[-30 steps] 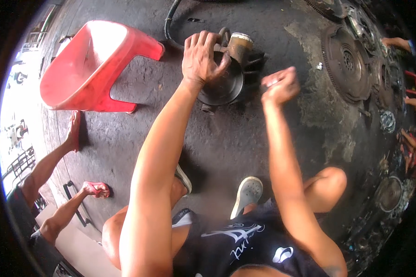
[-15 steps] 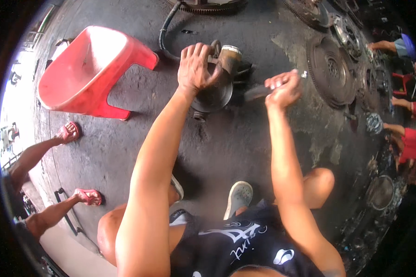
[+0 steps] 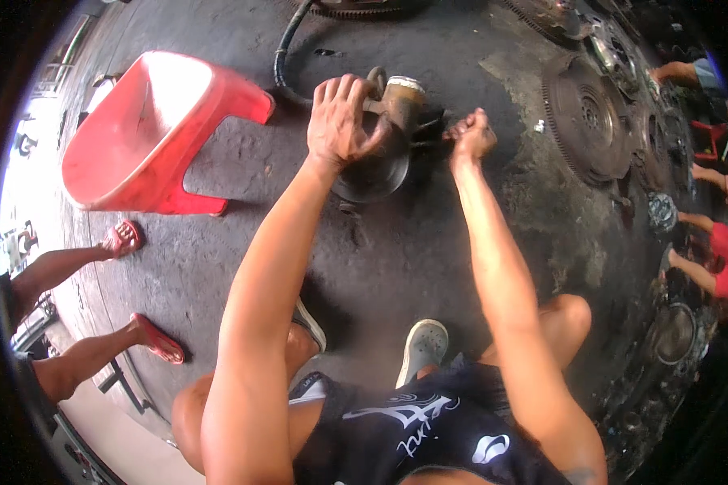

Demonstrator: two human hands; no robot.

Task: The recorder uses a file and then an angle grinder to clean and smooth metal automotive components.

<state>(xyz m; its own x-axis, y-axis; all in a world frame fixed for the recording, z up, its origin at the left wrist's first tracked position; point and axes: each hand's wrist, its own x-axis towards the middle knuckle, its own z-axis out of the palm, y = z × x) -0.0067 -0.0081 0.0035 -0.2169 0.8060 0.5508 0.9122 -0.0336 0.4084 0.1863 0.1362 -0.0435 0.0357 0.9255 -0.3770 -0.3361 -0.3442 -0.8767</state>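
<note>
Left hand (image 3: 338, 129) fingers grasping the top of a dark round metal part (image 3: 380, 171), thumb spread over its face; right hand (image 3: 471, 137) fingers clenched just right of the part, can't tell what's in them. Red plastic chair (image 3: 133, 141) left of the left fingers, black hose (image 3: 281, 65) beyond them; toothed metal disc (image 3: 586, 121) lies farther off, right of the right fingers.

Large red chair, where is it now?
In the head view, the large red chair is at upper left, left of the left hand and just above a sandalled foot.
</note>
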